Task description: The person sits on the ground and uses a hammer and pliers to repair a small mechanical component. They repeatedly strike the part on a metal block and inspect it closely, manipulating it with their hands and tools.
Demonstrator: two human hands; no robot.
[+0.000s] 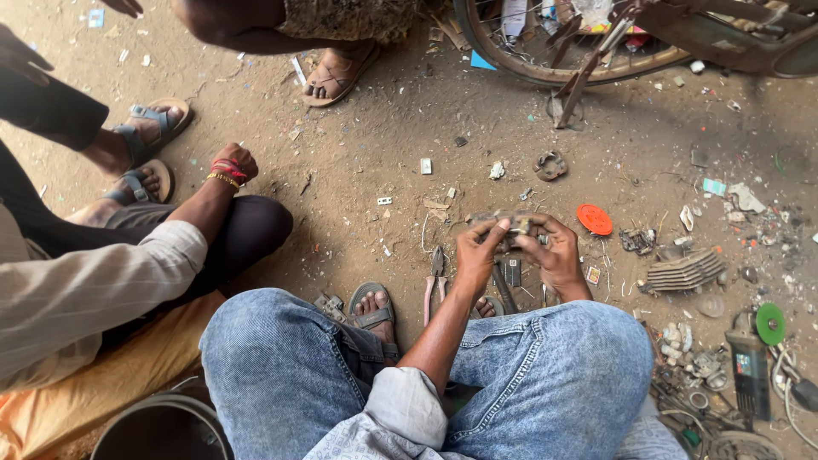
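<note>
Pliers on dirt, orange disc, finned metal part, angle grinder, wheel rim.

Both hands hold a small part above the ground; pliers lie left below, disc right, probably a grinder far right.

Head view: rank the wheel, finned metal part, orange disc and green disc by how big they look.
1. Wheel, largest though cut off by the frame.
2. Finned metal part.
3. Orange disc and green disc look about alike; the green one lies nearer the camera, so no ranking between them.
</note>
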